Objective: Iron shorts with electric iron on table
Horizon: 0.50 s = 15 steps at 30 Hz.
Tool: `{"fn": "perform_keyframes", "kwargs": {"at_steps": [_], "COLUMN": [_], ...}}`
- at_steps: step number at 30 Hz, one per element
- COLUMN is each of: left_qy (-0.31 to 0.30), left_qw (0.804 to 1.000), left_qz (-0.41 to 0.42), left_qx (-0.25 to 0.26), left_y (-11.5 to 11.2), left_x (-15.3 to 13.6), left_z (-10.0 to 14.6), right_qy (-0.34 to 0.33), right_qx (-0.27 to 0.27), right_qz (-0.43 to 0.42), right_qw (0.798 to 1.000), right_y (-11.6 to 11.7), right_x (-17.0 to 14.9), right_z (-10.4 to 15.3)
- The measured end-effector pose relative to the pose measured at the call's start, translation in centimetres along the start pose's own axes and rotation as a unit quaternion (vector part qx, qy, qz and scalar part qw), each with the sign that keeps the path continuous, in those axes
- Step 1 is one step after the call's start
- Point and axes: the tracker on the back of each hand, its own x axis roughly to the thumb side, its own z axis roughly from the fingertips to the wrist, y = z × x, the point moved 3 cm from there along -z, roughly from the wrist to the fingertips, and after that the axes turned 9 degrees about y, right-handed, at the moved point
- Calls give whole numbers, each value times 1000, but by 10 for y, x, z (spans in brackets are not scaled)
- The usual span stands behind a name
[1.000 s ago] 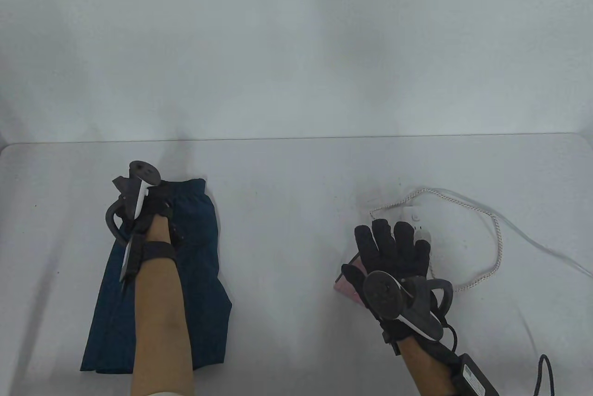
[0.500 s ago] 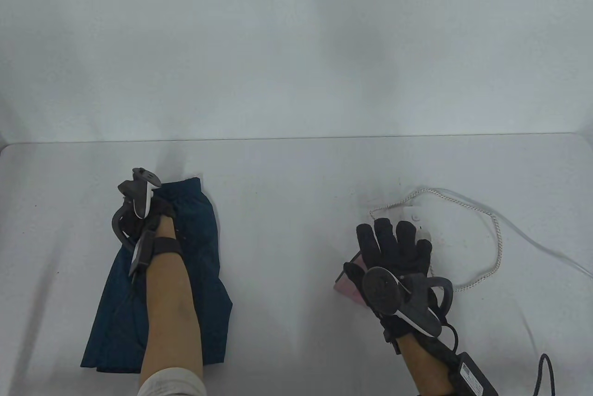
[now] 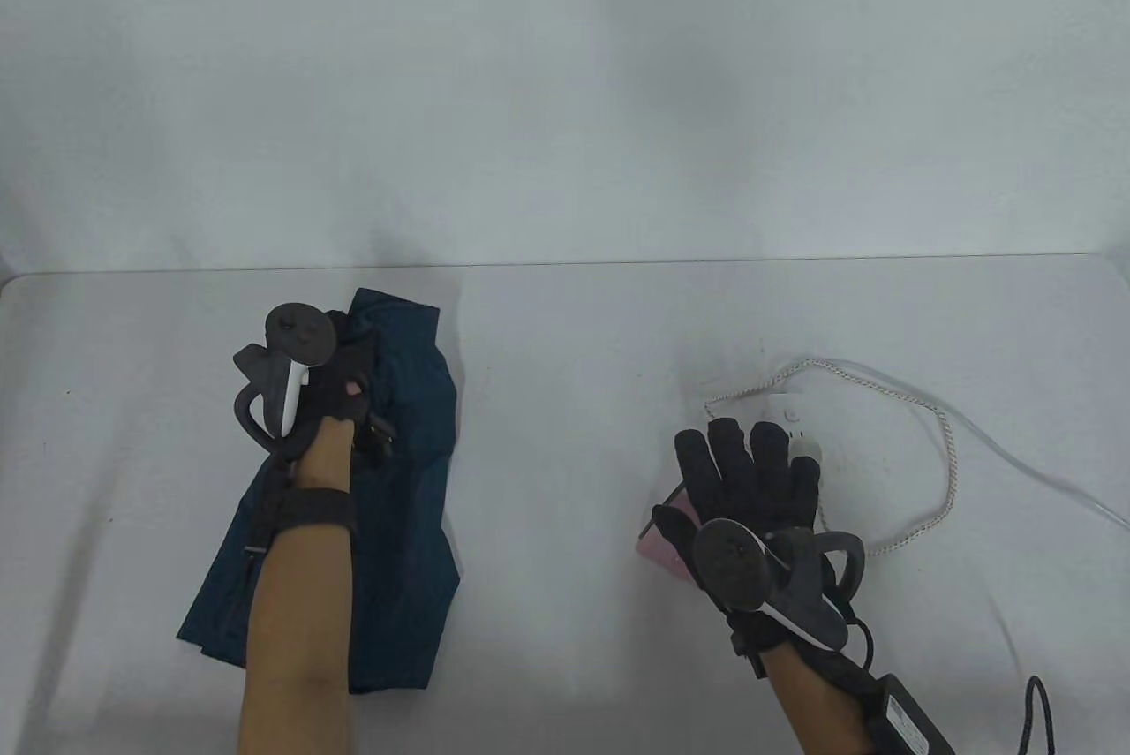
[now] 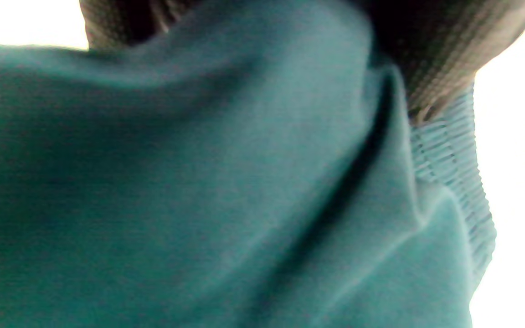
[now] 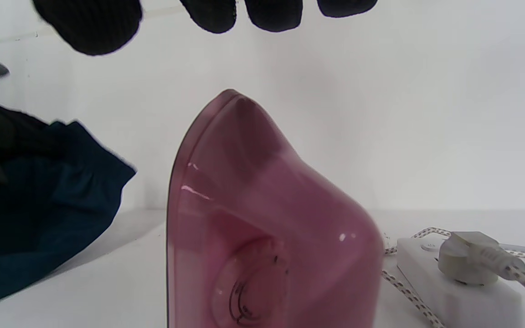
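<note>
Shorts [image 3: 415, 437] waistband nr table [image 3: 565, 331] back edge

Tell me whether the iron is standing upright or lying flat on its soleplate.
Upright. In the right wrist view the pink iron stands on its heel, tip pointing up, beside the white power strip; the right hand hovers above, not gripping.

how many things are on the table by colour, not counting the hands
dark blue: 1, the shorts
pink: 1, the iron
white: 2, the power strip and the plug with its braided cord
total: 4
</note>
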Motion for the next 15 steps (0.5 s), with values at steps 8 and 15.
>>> {"fn": "perform_keyframes", "kwargs": {"at_steps": [8,15], "left_qy": [-116,-169], "left_qw": [975,915], "left_qz": [173,314], "left_qx": [-76,-189], "left_y": [15,13], "left_x": [50,62], "left_z": [85,138], "right_qy": [9,4], "right_qx": [6,15], "right_qz": [-36,-50], "right_qw": [999,999], "right_y": [-7,-10], "right_x": [-11,-14], "right_z": [0,-4]}}
